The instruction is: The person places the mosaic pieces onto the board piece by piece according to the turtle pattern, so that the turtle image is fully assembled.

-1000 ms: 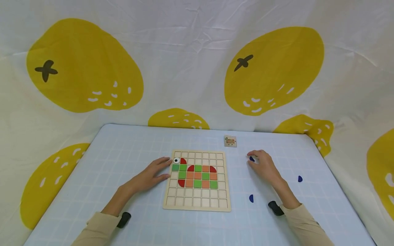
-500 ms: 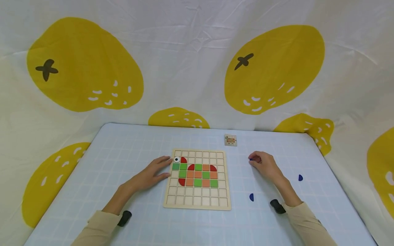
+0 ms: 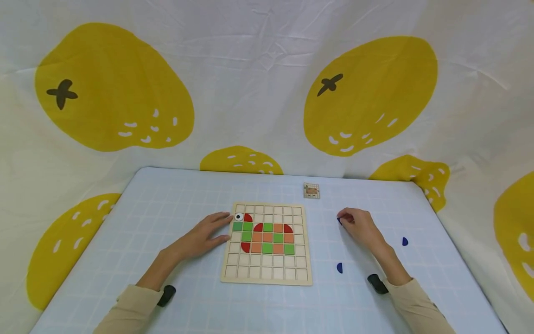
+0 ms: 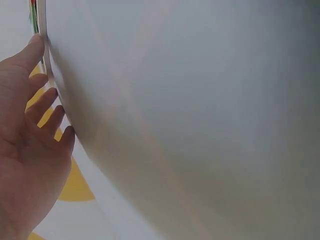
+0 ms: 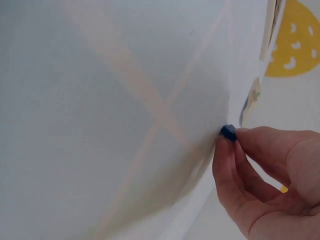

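My right hand pinches a small dark blue half-round tile between thumb and fingertips, low over the table to the right of the board. At the board's left edge rests my left hand, its fingers extended and the tips touching the wooden rim. The square wooden grid board carries green, orange and red tiles, with a white eye tile at its upper left. Two more blue half-round tiles lie on the table: one below the right hand, another farther right.
A small picture card showing a gridded pattern lies behind the board, toward the table's back edge. The table has a pale checked cover. Behind it hangs a white cloth with large yellow fruit prints.
The right thumb and fingers have come together on the blue half-round tile, which lay between them before. The left hand stays at the board's edge.
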`<state>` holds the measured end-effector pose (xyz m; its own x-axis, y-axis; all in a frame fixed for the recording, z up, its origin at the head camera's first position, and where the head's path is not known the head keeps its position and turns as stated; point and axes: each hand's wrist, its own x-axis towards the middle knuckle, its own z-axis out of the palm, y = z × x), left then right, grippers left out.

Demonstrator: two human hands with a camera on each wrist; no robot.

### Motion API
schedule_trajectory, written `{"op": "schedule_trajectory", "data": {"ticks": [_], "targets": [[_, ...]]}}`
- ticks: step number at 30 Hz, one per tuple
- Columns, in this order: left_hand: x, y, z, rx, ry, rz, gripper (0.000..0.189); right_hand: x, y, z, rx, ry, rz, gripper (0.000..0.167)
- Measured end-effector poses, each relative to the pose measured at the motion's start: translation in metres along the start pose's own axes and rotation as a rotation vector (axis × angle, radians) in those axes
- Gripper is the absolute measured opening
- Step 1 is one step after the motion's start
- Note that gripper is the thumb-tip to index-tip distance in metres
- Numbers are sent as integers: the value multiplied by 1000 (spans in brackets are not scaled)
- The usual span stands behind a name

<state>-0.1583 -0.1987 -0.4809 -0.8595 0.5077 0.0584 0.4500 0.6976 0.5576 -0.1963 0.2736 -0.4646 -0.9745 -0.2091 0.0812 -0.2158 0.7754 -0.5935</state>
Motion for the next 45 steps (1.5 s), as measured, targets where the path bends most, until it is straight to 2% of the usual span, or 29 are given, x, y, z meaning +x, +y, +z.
{"op": "schedule_trajectory", "data": {"ticks": [13,24,34,45], "targets": [[0,3,-2,-24,-39,-78,62,-6,-13,5,63,-5,-10,16],[0,2,-4,-38,-36,-58,61,-9,-31,10,104,-15,-32,16],[-1,2,-3,-47,-30,-54,61,-13,-47,21,135,-63,-30,16],[1,4,-2,-52,-41,-48,61,-17,-62,36,182,-118,-77,17]]}}
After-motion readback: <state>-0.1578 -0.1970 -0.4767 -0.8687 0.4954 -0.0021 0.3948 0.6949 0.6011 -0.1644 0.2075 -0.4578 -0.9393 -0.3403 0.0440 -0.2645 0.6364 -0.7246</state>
